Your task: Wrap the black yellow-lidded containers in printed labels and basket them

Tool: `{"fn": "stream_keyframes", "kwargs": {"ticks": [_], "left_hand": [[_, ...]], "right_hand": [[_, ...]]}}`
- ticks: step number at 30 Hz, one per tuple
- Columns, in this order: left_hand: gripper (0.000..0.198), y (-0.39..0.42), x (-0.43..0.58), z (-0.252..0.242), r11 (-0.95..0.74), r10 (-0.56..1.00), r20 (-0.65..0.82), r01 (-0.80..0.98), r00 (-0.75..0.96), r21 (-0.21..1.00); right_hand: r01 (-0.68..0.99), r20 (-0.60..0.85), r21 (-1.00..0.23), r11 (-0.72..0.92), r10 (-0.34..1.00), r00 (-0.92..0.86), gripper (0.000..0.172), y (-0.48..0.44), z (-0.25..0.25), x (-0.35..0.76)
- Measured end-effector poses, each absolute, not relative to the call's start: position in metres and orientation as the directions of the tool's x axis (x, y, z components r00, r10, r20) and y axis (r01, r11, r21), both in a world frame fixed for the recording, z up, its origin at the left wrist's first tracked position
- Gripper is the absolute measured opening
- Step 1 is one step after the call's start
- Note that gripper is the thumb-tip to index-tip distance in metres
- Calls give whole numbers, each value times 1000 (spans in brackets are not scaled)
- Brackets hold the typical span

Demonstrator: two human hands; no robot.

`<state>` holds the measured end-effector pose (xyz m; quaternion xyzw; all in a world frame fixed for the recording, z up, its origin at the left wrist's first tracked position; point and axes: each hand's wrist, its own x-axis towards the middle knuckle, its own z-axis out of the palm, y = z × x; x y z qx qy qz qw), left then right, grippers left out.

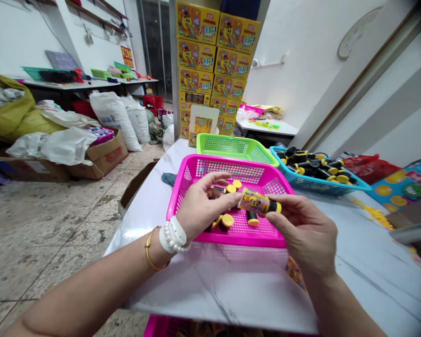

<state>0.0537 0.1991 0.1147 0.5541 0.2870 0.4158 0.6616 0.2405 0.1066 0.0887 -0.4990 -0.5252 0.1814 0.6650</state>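
Observation:
In front of me, my right hand [307, 229] pinches a small black bottle with a yellow cap [275, 207] between thumb and fingers. Around its body sits a printed yellow-orange film sleeve [254, 201]. My left hand [205, 201] is over the left side of the pink basket [228, 239], thumb stretched out to the sleeve's left end, index finger curved away from it. A yellow-capped bottle [230, 188] shows in the gap between them; whether that hand touches it I cannot tell. Several similar bottles, such as this one [252, 219], lie in the basket.
Behind stands a green basket [236, 140]; a blue basket [331, 182] at right is heaped with black-and-yellow bottles. Yellow printed boxes [215, 61] are stacked at the back. A printed piece [295, 274] lies by my right wrist. Another pink basket [154, 327] is below the table edge.

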Motion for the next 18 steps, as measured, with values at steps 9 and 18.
{"fn": "stream_keyframes", "kwargs": {"ticks": [9,18], "left_hand": [[30,202,54,112,175,630,-37,-96,775,980],[42,216,46,114,216,530,-116,-1,840,976]], "right_hand": [[553,661,-677,485,732,168,41,109,82,235],[605,690,-601,522,721,64,43,112,79,237]]}}
